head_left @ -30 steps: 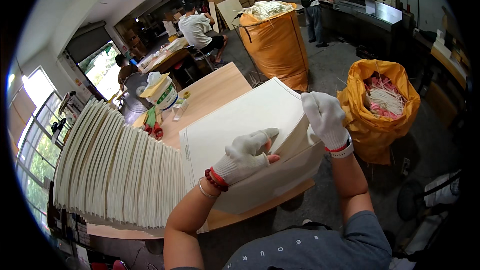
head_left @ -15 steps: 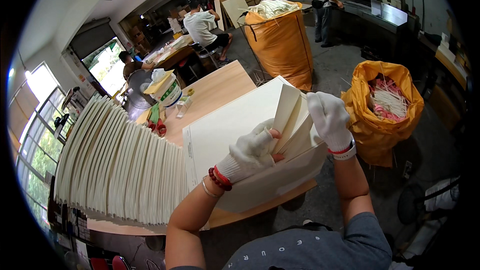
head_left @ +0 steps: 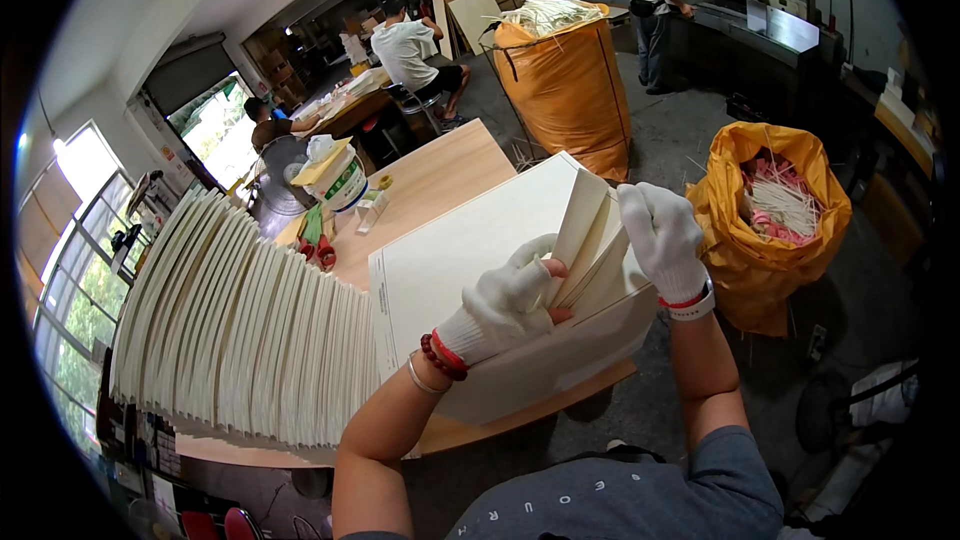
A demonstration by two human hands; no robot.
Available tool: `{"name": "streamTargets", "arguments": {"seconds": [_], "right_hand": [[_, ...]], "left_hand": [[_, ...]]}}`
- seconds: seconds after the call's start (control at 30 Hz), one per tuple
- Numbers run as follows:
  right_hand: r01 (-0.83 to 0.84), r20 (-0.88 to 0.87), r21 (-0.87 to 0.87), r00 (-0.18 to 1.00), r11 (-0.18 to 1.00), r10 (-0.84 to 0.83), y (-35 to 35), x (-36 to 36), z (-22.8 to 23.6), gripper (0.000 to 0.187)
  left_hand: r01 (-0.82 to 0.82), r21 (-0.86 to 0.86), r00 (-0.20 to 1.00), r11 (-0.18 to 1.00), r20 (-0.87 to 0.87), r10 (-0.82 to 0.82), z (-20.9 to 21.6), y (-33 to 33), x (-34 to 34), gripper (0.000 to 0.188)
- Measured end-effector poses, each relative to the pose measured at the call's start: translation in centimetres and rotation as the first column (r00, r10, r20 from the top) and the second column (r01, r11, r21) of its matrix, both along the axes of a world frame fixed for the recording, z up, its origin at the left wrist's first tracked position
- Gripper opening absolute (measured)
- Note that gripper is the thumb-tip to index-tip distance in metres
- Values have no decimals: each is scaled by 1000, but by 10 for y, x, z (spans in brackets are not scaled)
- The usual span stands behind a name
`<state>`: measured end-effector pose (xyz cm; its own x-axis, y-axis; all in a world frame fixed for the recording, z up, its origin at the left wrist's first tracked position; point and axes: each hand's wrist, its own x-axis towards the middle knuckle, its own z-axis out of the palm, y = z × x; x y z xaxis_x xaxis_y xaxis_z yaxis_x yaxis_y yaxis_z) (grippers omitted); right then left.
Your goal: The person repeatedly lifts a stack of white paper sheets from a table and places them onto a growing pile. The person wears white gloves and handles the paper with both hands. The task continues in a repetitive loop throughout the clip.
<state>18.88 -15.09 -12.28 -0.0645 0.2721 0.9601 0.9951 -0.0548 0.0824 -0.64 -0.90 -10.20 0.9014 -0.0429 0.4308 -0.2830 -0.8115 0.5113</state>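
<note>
A thick stack of large cream paper sheets (head_left: 465, 230) lies before me on the wooden table. My left hand (head_left: 505, 295), in a white glove with bare thumb and finger tips, is closed on the lifted edges of some sheets (head_left: 580, 225) near the right end of the stack. At the far right corner of those sheets, my right hand (head_left: 662, 235) is closed too, its white-gloved fingers bent around their edge. The sheets stand parted in a fan between both hands. To my left, a long row of folded paper sections (head_left: 240, 330) leans in overlapping layers.
On the pale wooden table (head_left: 440, 175) stand a white tub (head_left: 335, 178) and red-handled scissors (head_left: 320, 252). Two orange sacks, one tall (head_left: 565, 90) and one lower (head_left: 720, 280), hold paper strips beyond the table. Several people work farther back.
The lifted sheet edges between my hands have parted slightly more. Both hands keep almost the same hold, and the whole view has shifted a little.
</note>
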Motion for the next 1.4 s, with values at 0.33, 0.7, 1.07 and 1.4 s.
{"name": "streamTargets", "arguments": {"seconds": [0.33, 0.7, 1.07, 1.4], "right_hand": [[-191, -322, -43, 932, 981, 168, 1, 2, -4, 8], [-255, -382, -20, 895, 967, 228, -6, 0, 2, 9], [-292, -458, 6, 849, 956, 263, -5, -1, -2, 13], [-336, -501, 4, 814, 942, 293, -3, 1, -4, 11]], "left_hand": [[65, -59, 993, 996, -93, -71, -3, 4, 4, 46], [-55, -36, 998, 998, -37, 53, -3, -4, 5, 41], [-160, 130, 967, 978, -180, 182, 15, -5, 7, 34], [-112, 58, 984, 992, -132, 119, 9, -1, 5, 41]]}}
